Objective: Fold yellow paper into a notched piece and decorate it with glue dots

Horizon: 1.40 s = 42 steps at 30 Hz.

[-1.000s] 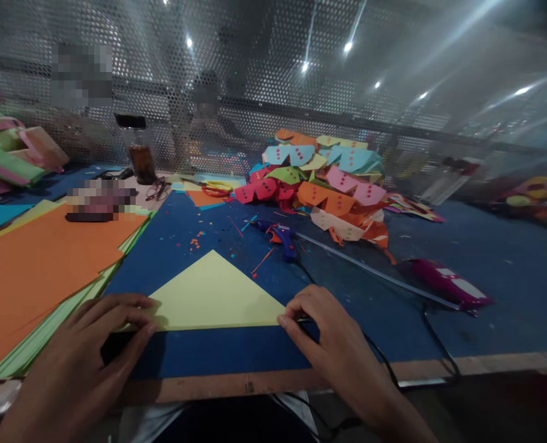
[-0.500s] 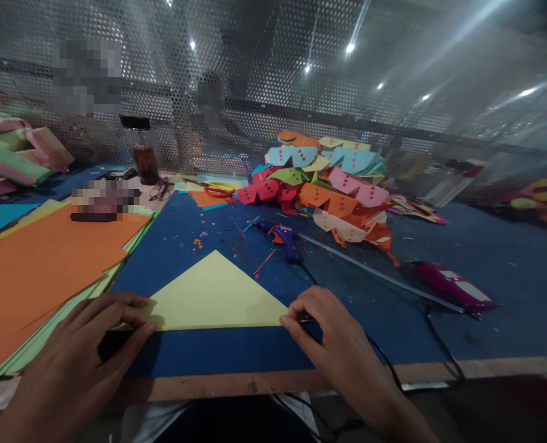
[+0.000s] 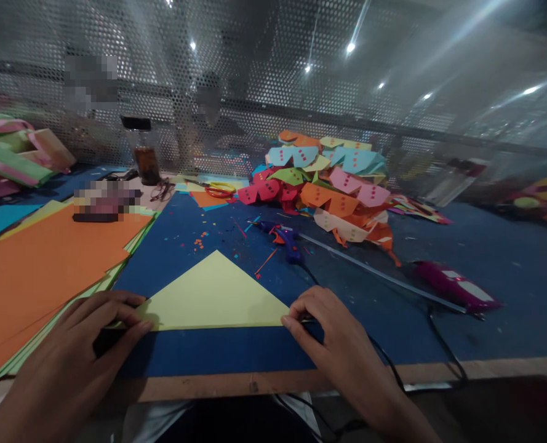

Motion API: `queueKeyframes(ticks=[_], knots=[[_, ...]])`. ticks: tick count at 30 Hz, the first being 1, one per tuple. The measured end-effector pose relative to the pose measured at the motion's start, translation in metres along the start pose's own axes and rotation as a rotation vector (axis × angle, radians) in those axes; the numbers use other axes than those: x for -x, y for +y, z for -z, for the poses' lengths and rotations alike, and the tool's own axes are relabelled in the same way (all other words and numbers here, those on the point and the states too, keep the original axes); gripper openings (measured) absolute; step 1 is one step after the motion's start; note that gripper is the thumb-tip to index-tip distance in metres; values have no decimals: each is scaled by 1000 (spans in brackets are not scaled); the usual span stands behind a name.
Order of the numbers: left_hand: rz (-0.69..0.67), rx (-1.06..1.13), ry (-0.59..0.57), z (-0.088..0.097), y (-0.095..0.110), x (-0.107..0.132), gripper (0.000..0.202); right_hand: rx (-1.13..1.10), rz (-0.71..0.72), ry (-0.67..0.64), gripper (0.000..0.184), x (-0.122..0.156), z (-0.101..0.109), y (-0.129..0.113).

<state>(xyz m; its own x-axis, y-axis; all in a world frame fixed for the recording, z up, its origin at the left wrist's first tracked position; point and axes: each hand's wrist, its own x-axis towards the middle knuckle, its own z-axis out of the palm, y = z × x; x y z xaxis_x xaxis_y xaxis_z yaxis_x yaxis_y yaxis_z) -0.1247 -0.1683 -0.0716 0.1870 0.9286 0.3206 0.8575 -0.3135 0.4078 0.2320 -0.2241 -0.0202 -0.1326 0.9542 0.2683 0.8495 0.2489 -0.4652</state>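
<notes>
A pale yellow sheet of paper (image 3: 215, 295), folded into a triangle, lies on the blue tabletop (image 3: 199, 354) with its point facing away from me. My left hand (image 3: 98, 335) pinches the left corner between thumb and fingers. At the opposite corner my right hand (image 3: 322, 326) has thumb and forefinger closed on the paper. Both corner tips are hidden by my fingers. Just beyond the triangle's right slope lies a blue glue gun (image 3: 288, 243) with an orange trigger, among small paper scraps.
Orange and green paper sheets (image 3: 56, 264) are stacked at left. Behind stand a dark-lidded jar (image 3: 146, 157), orange-handled scissors (image 3: 220, 189) and a pile of coloured cut-paper shapes (image 3: 338, 191). A purple tool (image 3: 455, 286) and black cable (image 3: 443, 344) lie at right. A perforated metal screen (image 3: 255, 104) rises behind.
My left hand has slid slightly left along the fold's edge. My right hand and the folded paper have hardly moved.
</notes>
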Motion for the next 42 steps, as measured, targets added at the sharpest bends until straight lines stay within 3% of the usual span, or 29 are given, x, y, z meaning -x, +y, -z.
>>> queueKeyframes(ticks=[14,30,36,42], knots=[[148,67,-36,4,-3,-2,43,27,16,23,12,0,-1,2],[52,149,79,3,-1,-3,43,19,-1,13,11,-1,-2,2],[20,90,-43,8,-9,-3,32,12,-20,18,15,-2,1,1],[-11,98,-29,6,-16,-2,20,-9,1,34,24,-1,0,2]])
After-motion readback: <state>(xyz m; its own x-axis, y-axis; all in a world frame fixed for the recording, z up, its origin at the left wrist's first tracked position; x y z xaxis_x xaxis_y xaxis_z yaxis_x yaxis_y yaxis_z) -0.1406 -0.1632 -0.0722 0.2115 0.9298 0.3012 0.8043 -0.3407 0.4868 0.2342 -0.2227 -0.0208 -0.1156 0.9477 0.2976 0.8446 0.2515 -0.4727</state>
